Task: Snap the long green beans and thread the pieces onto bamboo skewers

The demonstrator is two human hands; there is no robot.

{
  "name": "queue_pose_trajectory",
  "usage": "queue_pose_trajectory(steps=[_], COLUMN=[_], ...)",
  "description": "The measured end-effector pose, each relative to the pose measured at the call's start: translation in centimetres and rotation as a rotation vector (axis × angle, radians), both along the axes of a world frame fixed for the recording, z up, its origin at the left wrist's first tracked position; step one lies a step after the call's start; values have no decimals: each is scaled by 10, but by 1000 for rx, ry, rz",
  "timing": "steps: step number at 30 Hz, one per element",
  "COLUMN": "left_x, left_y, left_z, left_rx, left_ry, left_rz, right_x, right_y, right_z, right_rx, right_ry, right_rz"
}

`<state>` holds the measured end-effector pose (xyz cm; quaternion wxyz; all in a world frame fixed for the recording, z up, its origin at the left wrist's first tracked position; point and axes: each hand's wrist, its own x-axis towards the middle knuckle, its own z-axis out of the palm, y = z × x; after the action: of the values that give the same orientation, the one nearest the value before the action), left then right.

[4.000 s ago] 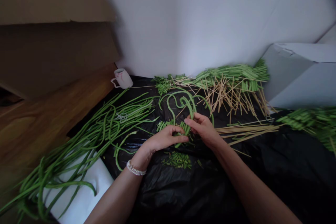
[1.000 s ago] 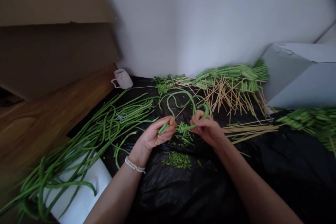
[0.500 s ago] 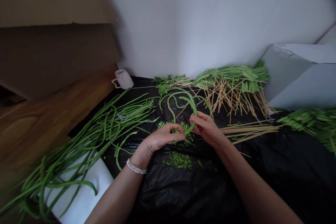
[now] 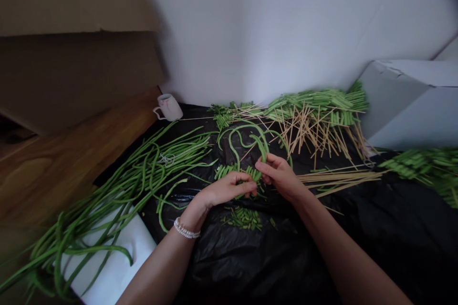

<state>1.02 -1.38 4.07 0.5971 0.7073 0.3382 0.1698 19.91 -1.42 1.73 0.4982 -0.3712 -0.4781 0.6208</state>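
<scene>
Long green beans (image 4: 263,145) curve up from my right hand (image 4: 282,178), whose thumb and fingers are pinched on their near end. Just left of it is my left hand (image 4: 232,187), wearing a beaded bracelet. Its thumb and fingers are closed together; whether a piece of bean is between them is hidden. Under and behind my hands lie short cut bean pieces (image 4: 224,170) on black plastic sheeting (image 4: 229,267). Closer to me sits a small heap of bean scraps (image 4: 243,218).
Whole long beans (image 4: 143,181) spread at left, partly over a white surface (image 4: 118,271). A mug (image 4: 169,107) stands by the wall. Beans threaded on sticks (image 4: 318,100) are piled at the back right. Bare sticks (image 4: 343,177) lie right of my hand; boxes (image 4: 411,100) flank both sides.
My left hand no longer shows the bean's tip stretched across to it. The bean end now stops at my right hand's fingers. Both hands stay in nearly the same place.
</scene>
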Motion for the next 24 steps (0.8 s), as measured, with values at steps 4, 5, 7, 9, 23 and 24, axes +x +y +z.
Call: queue_pose_trajectory(steps=[4,5,7,9,23,24], left_x=[0,0,1,4,6,7], left_y=[0,1,1,1,7,5], left_z=[-1,-2,-5,-8,-8,-7], left_rx=[-26,-52,-106,-148,-677,-699], left_ry=[-64,-92,-164,-241,-811,-829], left_rz=[85,123,202,280,445,427], right_x=[0,-1,-1,-2,-14,-13], right_y=[-1,-2,-2,-2,-7,-8], right_z=[5,6,8,9,0,2], right_rx=[-42,-55,-74,-76,15,0], right_ry=[59,76,105,115,100,135], right_rz=[-45,-59,-77,-89,-6,11])
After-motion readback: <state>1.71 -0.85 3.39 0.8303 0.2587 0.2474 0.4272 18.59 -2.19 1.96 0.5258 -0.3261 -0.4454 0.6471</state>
